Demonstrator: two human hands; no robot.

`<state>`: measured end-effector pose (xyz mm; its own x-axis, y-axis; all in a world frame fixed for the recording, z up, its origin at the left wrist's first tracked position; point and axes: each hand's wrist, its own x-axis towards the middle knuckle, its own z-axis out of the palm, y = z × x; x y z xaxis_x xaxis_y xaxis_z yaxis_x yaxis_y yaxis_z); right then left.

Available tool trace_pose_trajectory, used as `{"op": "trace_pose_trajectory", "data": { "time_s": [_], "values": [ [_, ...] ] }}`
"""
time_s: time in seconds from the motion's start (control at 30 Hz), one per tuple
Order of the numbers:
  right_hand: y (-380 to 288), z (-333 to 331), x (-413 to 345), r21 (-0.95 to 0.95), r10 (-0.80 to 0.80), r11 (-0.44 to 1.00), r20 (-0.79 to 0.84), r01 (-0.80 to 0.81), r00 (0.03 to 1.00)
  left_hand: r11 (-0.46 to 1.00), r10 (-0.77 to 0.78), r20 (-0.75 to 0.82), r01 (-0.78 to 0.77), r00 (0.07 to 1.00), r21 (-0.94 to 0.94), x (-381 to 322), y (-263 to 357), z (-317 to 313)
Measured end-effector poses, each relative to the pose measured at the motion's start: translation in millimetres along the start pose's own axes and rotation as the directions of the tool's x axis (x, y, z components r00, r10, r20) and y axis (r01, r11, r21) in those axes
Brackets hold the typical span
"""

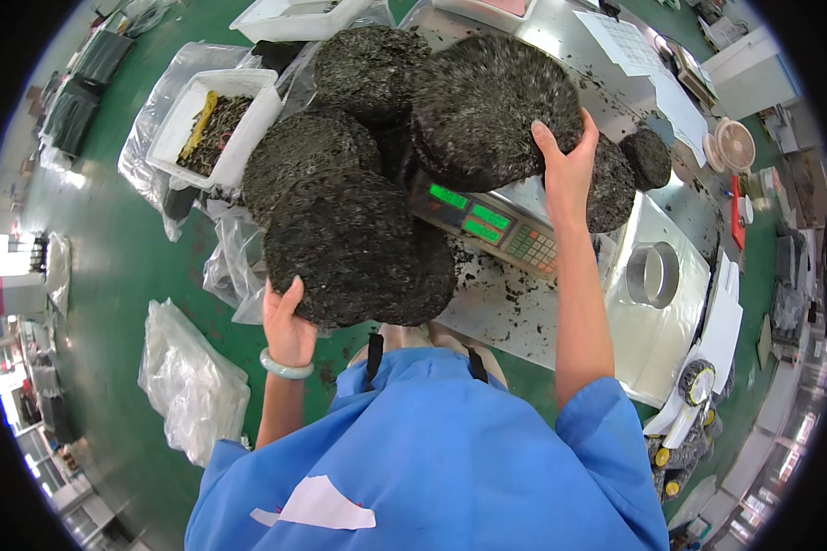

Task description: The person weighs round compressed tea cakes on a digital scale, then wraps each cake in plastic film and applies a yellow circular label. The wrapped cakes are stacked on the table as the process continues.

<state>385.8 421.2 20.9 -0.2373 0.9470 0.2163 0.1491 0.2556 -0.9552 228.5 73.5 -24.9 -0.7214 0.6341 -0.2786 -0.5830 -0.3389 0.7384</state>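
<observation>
My left hand [288, 320] grips the near-left edge of a dark round cake, apparently dried seaweed [341, 241], its thumb on top. In my right hand [570, 169] is the right edge of a second such cake [489, 110], slightly blurred and held over the digital scale [479, 219]. That cake hides most of the scale's platform; the green-lit displays and keypad show below it. More dark cakes lie around them: one at the back [369, 72], one at the left [303, 148], and one partly under the left-held cake [433, 275].
A white plastic tray [267, 113] of dark scraps stands at the left. Clear plastic bags [193, 382] lie lower left. On the metal table [499, 320] are dark crumbs; to the right are a metal ring [652, 274], smaller cakes [646, 160] and a small fan [735, 146].
</observation>
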Motion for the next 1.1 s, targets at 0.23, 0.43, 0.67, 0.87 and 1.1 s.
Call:
{"op": "trace_pose_trajectory", "data": {
  "time_s": [0.23, 0.43, 0.67, 0.87, 1.1],
  "values": [
    [-27, 44, -143, 0.005, -0.258, 0.926, 0.738, 0.378, 0.623, 0.997, -0.072, 0.004, 0.072, 0.997, -0.042, -2, -6, 13],
    [-16, 31, -183, 0.055, 0.226, 0.953, 0.526, -0.298, 0.82, 1.0, 0.014, 0.234, -0.017, 0.972, 0.007, -6, 12, 29],
    [-21, 17, -184, 0.093, -0.385, 0.897, 0.641, 0.432, 0.664, 0.958, -0.232, 0.098, 0.21, 0.968, 0.197, 3, -1, 3],
    [13, 18, -216, -0.123, -0.483, 0.579, 0.744, 0.806, 0.461, 0.912, -0.41, 0.047, 0.408, 0.911, 0.042, 32, -15, -15],
    [82, 23, -219, -0.253, -0.025, 0.654, 0.935, 0.713, 0.354, 0.099, 0.067, 0.325, -0.33, 0.943, 0.939, 31, -46, -14]
  ]
}}
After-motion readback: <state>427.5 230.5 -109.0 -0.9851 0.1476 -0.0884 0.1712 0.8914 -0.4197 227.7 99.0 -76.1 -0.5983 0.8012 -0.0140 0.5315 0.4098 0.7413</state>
